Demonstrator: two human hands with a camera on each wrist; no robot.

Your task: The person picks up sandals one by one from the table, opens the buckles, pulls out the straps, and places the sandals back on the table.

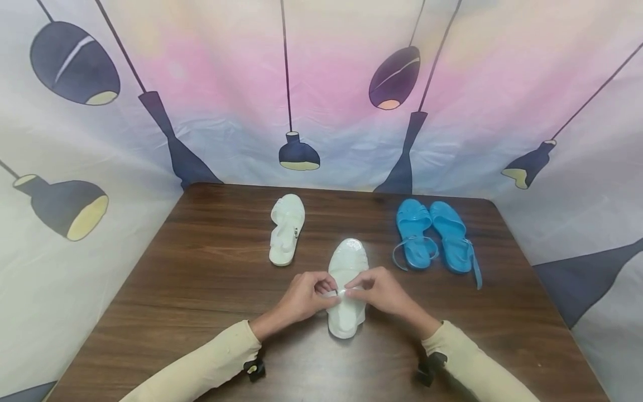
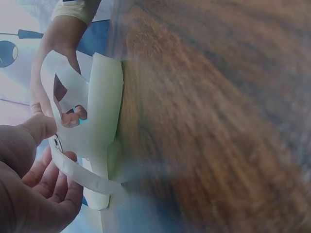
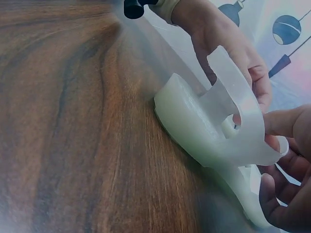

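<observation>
One brown table (image 1: 201, 290) carries two blue sandals (image 1: 414, 220) at back right, a near white sandal (image 1: 350, 254) at its middle and a second white sandal (image 1: 290, 207) farther back, while the left hand (image 1: 307, 294) and right hand (image 1: 380, 289), close together, both pinch the near one's ankle strap (image 2: 80, 176) by a small buckle (image 2: 57, 142).

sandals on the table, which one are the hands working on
The near white sandal, held by the left hand and right hand. The far white sandal and the blue pair lie farther back, untouched.
</observation>
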